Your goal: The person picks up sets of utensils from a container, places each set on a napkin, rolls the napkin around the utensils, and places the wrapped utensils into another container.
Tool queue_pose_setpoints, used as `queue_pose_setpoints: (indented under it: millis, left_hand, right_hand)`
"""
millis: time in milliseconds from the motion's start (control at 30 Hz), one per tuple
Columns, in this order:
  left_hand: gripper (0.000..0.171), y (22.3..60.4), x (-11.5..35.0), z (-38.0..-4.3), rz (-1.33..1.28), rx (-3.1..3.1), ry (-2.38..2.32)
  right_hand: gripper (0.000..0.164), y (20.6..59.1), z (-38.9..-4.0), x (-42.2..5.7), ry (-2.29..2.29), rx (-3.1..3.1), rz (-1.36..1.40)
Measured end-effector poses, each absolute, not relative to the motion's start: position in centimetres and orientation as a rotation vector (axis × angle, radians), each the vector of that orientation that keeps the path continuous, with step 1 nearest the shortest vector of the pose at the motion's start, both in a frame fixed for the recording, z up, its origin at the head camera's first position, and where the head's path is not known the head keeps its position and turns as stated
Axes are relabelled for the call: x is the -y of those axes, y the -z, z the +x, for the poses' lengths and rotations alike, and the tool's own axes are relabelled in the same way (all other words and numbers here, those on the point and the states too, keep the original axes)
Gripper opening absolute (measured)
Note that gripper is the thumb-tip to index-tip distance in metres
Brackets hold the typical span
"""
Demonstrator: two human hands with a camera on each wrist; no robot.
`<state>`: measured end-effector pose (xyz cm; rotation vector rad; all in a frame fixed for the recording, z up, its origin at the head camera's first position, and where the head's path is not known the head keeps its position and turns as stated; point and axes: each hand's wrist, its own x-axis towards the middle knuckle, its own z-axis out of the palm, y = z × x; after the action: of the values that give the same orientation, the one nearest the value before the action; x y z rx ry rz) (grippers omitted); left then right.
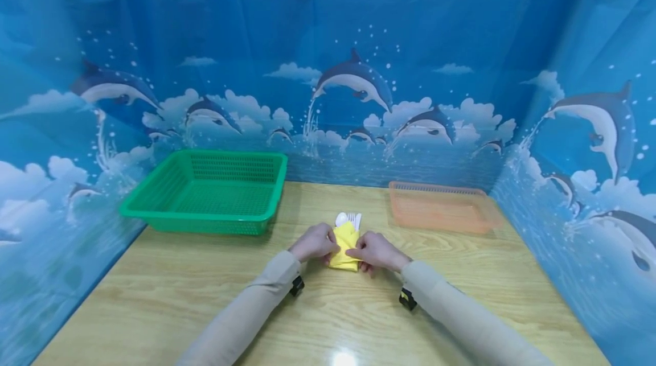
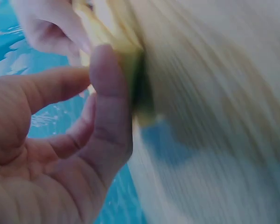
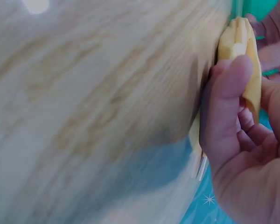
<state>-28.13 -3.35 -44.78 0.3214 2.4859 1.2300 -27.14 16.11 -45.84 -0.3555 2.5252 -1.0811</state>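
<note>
A folded yellow napkin [image 1: 345, 245] lies on the table, wrapped about white cutlery. Out of its far end stick the heads of a spoon [image 1: 341, 218] and a fork [image 1: 351, 217], with a third white piece [image 1: 357, 220] beside them. My left hand [image 1: 316, 242] pinches the napkin's left edge between thumb and fingers. At the opposite side, my right hand [image 1: 378, 250] grips the right edge, its thumb lying over the yellow folds. The cutlery's handles are hidden inside the napkin. In the right wrist view, layers of the napkin [image 3: 253, 88] show between the two hands.
To the back left stands a green perforated basket [image 1: 205, 226]. A shallow orange tray [image 1: 435, 215] sits at the back right of the wooden table [image 1: 328, 320]. Behind and along both sides hangs a blue curtain [image 1: 256, 24] printed with dolphins.
</note>
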Motion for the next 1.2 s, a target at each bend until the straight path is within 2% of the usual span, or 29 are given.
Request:
queue_pose_setpoints:
  millis: [133,233,500,800,967,1200]
  left_hand:
    - [0.032,45.0,3.7,-28.3,0.213,-2.568,-1.177]
    - [0.04,45.0,3.5,-28.3,0.174,-2.515,-1.243]
    - [0.022,46.1,3.3,-29.2,0.144,-2.248,-1.486]
    - [0.041,46.2,3.9,-29.8,0.188,-1.875,-1.757]
    - [0.041,45.3,4.2,-29.9,0.344,-1.724,-1.895]
    - [0.038,44.1,4.7,-29.7,0.413,-1.623,-1.961]
  right_hand:
    - [0.027,45.6,-27.4,-16.0,1.114,-2.496,-0.352]
    - [0.025,45.5,-27.7,-15.9,1.138,-2.502,-0.363]
    - [0.024,46.0,-28.1,-15.8,1.224,-2.539,-0.409]
    - [0.023,45.5,-27.9,-15.8,1.164,-2.837,-0.503]
    - [0.019,44.0,-27.0,-15.9,1.347,-2.843,-0.452]
    - [0.038,42.1,-26.4,-16.3,1.551,-2.503,-0.336]
